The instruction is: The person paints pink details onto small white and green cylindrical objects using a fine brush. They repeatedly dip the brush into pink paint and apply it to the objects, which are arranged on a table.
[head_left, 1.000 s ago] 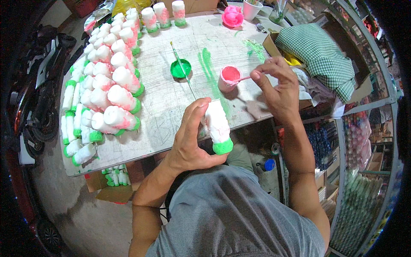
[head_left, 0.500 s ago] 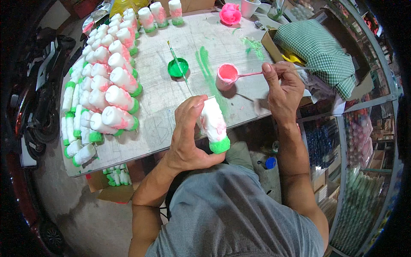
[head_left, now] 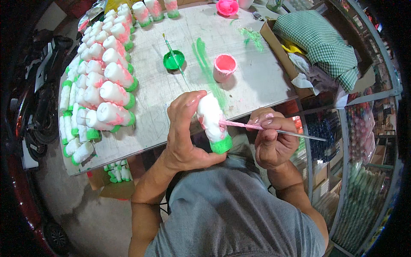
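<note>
Paint-streaked white table point(head_left: 257, 73) spans the upper middle. At centre, the brush point(head_left: 239, 124), now away from the pink pot point(head_left: 223, 76), meets the green-based cylinder point(head_left: 208, 112), likely colouring its side. The left hand point(head_left: 182, 139) clamps that cylinder between fingers and thumb; the right hand point(head_left: 276, 143) pinches the brush. Similar cylinders point(head_left: 117, 76) crowd the left; a cardboard box point(head_left: 279, 55) hems the upper right.

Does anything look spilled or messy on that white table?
Yes. Green streaks run along the white table between the green paint dish and the pink cup, and a green smear lies near the cardboard box. They look odd because they are on the bare tabletop, outside any container.
</note>
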The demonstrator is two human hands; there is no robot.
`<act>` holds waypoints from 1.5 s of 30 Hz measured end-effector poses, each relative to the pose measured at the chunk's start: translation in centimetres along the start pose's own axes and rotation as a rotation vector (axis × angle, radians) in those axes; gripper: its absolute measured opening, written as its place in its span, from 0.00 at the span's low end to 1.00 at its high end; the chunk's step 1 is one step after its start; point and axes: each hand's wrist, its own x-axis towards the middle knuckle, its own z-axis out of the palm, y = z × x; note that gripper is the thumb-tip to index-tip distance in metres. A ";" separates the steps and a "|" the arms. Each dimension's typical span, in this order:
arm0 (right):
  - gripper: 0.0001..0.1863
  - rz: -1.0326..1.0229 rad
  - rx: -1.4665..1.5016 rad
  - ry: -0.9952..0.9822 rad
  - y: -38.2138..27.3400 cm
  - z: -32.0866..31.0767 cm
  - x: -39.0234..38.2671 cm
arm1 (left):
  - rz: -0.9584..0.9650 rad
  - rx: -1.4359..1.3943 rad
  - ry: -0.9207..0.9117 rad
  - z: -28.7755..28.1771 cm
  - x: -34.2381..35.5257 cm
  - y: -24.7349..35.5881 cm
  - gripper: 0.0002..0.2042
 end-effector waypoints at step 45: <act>0.12 0.063 0.078 0.047 -1.0 -0.3 -0.4 | -0.026 0.007 -0.081 -0.4 0.4 1.5 0.54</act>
